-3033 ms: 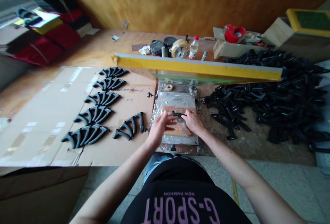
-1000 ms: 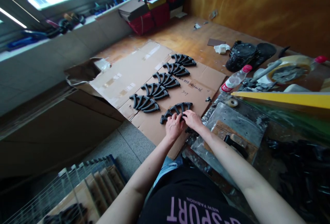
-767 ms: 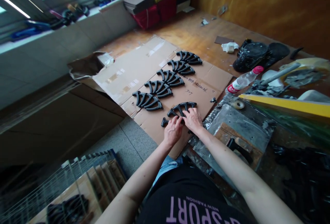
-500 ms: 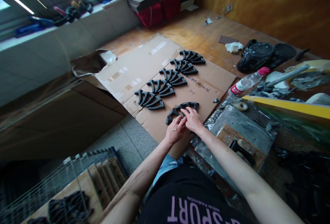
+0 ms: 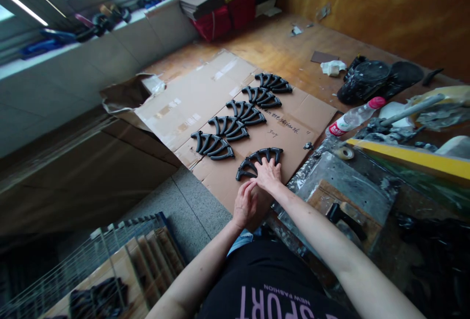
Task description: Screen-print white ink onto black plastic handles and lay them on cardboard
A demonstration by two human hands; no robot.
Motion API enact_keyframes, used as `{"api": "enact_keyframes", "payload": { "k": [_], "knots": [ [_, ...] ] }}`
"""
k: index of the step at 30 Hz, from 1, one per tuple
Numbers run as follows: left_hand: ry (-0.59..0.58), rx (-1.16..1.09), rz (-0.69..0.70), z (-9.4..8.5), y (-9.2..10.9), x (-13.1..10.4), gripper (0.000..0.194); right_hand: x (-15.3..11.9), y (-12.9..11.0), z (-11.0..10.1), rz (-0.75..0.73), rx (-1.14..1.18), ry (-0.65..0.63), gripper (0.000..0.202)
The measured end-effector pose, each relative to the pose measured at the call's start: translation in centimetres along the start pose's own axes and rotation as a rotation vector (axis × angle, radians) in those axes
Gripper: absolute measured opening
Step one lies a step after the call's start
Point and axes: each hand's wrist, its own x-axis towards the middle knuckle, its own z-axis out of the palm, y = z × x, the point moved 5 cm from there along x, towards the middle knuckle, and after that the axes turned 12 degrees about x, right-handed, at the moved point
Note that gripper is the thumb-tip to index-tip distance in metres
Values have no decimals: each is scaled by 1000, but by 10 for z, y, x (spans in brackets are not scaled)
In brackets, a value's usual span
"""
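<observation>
A fan-shaped group of black curved handle-like pieces (image 5: 247, 164) lies on a flattened cardboard sheet (image 5: 209, 182) in front of me. My right hand (image 5: 268, 173) rests over the near side of this group, its fingers stretched out and spread on the pieces. Just below it and to the left is my left hand (image 5: 245, 204), with its fingers drawn together close to the right hand. Whatever those fingers may hold is hidden. Farther up the sheet, several similar fans of black handles (image 5: 228, 128) lie in a slanting, overlapping row.
At right, a plastic bottle with a red cap (image 5: 354, 117) lies beside a tape roll (image 5: 344, 153) and a yellow-edged board (image 5: 411, 151). A wire rack (image 5: 110, 245) stands lower left. Dark containers (image 5: 367, 80) lie at the back right. Red bundles (image 5: 213, 24) stand by the window.
My left hand has drawn back towards me from the black pieces. My right hand has shifted slightly nearer to me, uncovering more of the group.
</observation>
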Motion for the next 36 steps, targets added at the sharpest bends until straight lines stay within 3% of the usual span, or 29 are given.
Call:
{"api": "enact_keyframes", "payload": {
  "k": [6, 11, 14, 18, 21, 23, 27, 31, 34, 36],
  "knots": [
    [96, -13, -3, 7, -12, 17, 22, 2, 7, -15, 4, 83, 76, 47],
    [29, 69, 81, 15, -19, 45, 21, 36, 28, -60, 75, 188, 244, 52],
    [32, 132, 128, 17, -21, 63, 26, 76, 63, -98, 206, 266, 366, 55],
    [40, 161, 130, 18, -23, 73, 32, 130, 131, -143, 447, 339, 527, 61],
    [50, 140, 128, 21, -25, 69, 41, 162, 172, -160, 617, 367, 576, 65],
    [43, 128, 129, 25, -29, 66, 47, 179, 187, -162, 698, 383, 564, 65],
    [5, 131, 162, 37, -43, 63, 55, 208, 195, -161, 780, 362, 523, 65],
    [-30, 141, 241, 46, -57, 63, 57, 226, 188, -167, 753, 364, 520, 65],
    [-46, 146, 262, 47, -58, 66, 51, 220, 172, -169, 674, 392, 512, 64],
    [-42, 154, 251, 45, -54, 69, 43, 201, 155, -165, 585, 400, 531, 61]
  ]
}}
